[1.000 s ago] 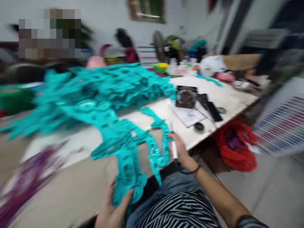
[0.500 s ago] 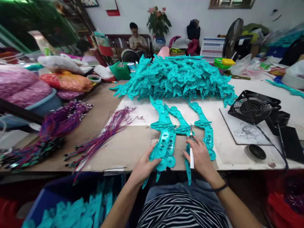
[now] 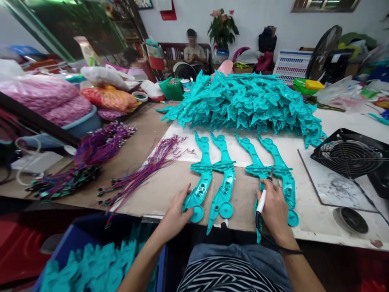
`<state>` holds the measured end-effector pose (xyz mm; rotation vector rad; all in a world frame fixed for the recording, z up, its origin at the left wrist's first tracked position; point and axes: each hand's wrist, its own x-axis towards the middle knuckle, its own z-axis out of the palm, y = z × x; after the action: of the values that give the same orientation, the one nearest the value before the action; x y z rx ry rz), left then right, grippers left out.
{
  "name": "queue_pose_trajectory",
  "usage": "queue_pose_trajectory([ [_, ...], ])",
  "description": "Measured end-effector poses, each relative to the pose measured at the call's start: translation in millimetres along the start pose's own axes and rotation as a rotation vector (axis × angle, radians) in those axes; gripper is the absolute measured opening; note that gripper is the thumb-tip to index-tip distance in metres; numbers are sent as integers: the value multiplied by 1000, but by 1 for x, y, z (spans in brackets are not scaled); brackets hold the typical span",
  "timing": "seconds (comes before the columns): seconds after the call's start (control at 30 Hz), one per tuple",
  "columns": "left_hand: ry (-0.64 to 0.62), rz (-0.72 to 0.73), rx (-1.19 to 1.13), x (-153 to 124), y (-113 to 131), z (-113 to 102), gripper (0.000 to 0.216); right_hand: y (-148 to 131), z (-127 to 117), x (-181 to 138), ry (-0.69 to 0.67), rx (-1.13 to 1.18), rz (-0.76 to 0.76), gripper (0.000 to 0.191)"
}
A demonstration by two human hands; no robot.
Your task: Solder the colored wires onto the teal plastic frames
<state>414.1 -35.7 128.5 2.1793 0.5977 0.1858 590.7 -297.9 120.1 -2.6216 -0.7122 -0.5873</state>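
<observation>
Several teal plastic bow-shaped shells lie side by side on the table before me. My left hand (image 3: 177, 211) grips the lower end of the leftmost shell (image 3: 202, 182), thumb by its round disc. Beside it lies a second shell (image 3: 225, 181), apart from my hands. My right hand (image 3: 276, 209) is closed around a white-handled soldering iron (image 3: 261, 201), its tip pointing up and away from me. Under and beside that hand are a third shell (image 3: 251, 153), partly hidden by it, and a fourth shell (image 3: 280, 158) at the right.
Behind the row rises a big pile of teal shells (image 3: 249, 101). Red and blue wire bundles (image 3: 152, 166) lie left. At right are a black fan (image 3: 346, 152), a board (image 3: 331, 190) and a small round tin (image 3: 352, 220). A blue bin (image 3: 67, 239) of shells stands below; a person (image 3: 194, 52) sits behind.
The two left shells, overlapping before, now lie apart, with my left hand on the leftmost. My right hand still holds the soldering iron, now tilted more. The view has swung left.
</observation>
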Motion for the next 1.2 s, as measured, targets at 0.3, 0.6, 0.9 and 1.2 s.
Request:
queue_pose_trajectory([
  [0.3, 72, 423, 599, 15, 42, 47, 59, 45, -13, 19, -10, 65, -181, 31],
  [0.6, -119, 394, 679, 19, 63, 65, 70, 72, -10, -13, -38, -129, 4, 53],
  [0.9, -227, 338, 597, 51, 88, 66, 74, 77, -5, 25, -30, 66, -305, 47],
  [1.2, -151, 422, 534, 30, 71, 71, 81, 55, 5, -6, -58, 103, -361, 46],
])
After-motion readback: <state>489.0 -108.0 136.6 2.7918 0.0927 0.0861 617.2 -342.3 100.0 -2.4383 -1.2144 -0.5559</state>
